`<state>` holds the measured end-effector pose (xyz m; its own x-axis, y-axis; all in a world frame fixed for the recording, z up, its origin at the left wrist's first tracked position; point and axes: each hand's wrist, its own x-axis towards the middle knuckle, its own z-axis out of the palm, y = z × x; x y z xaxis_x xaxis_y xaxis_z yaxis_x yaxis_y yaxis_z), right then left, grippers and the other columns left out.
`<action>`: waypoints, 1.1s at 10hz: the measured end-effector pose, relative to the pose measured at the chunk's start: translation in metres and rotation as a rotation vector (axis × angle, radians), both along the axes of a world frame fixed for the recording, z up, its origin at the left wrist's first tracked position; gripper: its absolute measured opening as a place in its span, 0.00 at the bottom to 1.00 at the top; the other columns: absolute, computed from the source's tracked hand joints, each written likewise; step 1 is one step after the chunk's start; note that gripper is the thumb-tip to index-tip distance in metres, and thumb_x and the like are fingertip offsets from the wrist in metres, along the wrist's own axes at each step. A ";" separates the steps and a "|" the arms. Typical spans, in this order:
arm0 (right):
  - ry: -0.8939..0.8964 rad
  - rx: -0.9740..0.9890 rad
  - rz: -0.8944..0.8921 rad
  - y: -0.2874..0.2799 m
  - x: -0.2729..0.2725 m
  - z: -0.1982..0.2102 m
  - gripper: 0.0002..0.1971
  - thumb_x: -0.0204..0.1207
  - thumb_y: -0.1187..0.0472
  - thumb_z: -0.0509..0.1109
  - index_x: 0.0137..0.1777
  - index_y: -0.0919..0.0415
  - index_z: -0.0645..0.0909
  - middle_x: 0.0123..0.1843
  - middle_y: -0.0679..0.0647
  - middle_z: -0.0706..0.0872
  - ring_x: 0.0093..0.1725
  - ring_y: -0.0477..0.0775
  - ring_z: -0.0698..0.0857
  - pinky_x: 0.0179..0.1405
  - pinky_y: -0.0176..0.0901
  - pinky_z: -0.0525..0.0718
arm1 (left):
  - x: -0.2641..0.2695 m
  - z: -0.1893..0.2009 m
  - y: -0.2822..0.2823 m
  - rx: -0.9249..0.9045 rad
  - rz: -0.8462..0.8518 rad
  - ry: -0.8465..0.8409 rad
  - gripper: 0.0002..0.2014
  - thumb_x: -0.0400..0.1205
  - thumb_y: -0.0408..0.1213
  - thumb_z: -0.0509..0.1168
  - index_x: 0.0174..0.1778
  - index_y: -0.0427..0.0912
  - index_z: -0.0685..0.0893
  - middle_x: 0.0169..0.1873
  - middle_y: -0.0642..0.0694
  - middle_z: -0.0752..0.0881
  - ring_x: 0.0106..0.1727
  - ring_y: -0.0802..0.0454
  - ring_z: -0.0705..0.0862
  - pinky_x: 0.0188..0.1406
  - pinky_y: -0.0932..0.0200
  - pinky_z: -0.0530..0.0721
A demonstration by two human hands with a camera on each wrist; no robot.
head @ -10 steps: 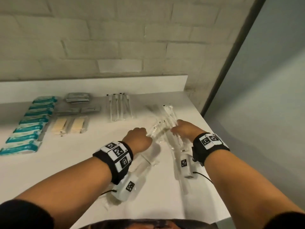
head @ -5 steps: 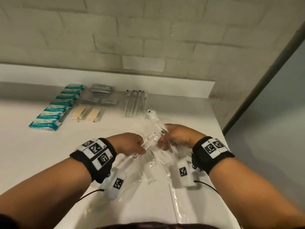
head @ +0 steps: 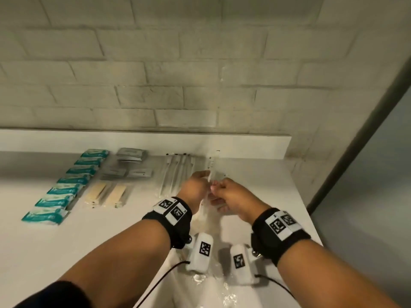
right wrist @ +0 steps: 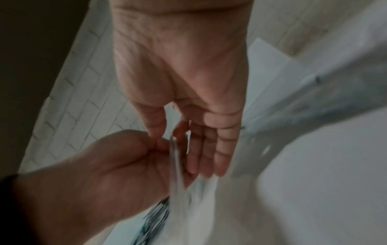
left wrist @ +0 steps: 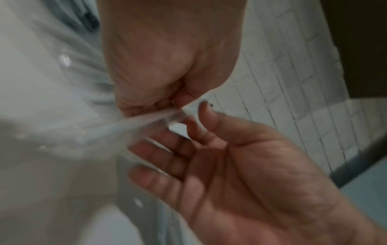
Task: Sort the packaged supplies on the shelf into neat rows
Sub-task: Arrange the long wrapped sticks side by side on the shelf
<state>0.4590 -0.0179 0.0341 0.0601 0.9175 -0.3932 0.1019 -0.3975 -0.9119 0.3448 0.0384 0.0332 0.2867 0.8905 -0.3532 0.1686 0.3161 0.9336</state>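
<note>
Both hands meet at centre frame above the white table (head: 66, 252). The left hand (head: 195, 187) pinches the clear crinkled plastic packet (head: 210, 174) in curled fingers. The right hand (head: 233, 196) nips it between thumb and forefinger, its other fingers loose.

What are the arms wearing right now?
Black left band and right band carry white square-code tags. White left box and right box below them bear one tag each and trail thin black cables. A dark sleeve covers the left upper arm.
</note>
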 end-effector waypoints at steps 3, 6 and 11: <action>-0.552 0.069 -0.270 0.050 -0.011 -0.018 0.11 0.71 0.66 0.69 0.53 0.65 0.76 0.47 0.56 0.80 0.45 0.60 0.82 0.36 0.43 0.77 | -0.019 -0.008 0.030 0.238 -0.142 0.332 0.26 0.83 0.28 0.57 0.78 0.42 0.67 0.74 0.43 0.74 0.74 0.45 0.74 0.65 0.59 0.72; -0.927 -0.081 0.208 0.071 -0.040 -0.044 0.21 0.80 0.59 0.58 0.71 0.64 0.75 0.70 0.69 0.73 0.69 0.71 0.75 0.66 0.55 0.76 | -0.051 -0.022 0.024 0.752 -0.459 0.985 0.24 0.80 0.39 0.60 0.75 0.47 0.72 0.68 0.44 0.79 0.71 0.43 0.75 0.69 0.52 0.71; -1.171 -0.345 0.015 0.062 0.042 -0.023 0.18 0.78 0.48 0.64 0.58 0.62 0.82 0.57 0.57 0.86 0.57 0.62 0.84 0.55 0.47 0.82 | -0.048 -0.030 0.034 0.719 -0.889 1.127 0.32 0.84 0.42 0.59 0.84 0.47 0.56 0.85 0.50 0.51 0.85 0.40 0.44 0.82 0.39 0.45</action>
<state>0.5009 0.0443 0.0111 0.5318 0.7792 -0.3318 0.7977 -0.5925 -0.1128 0.2965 0.0728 0.0035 0.6749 0.6580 -0.3341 0.7224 -0.6815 0.1171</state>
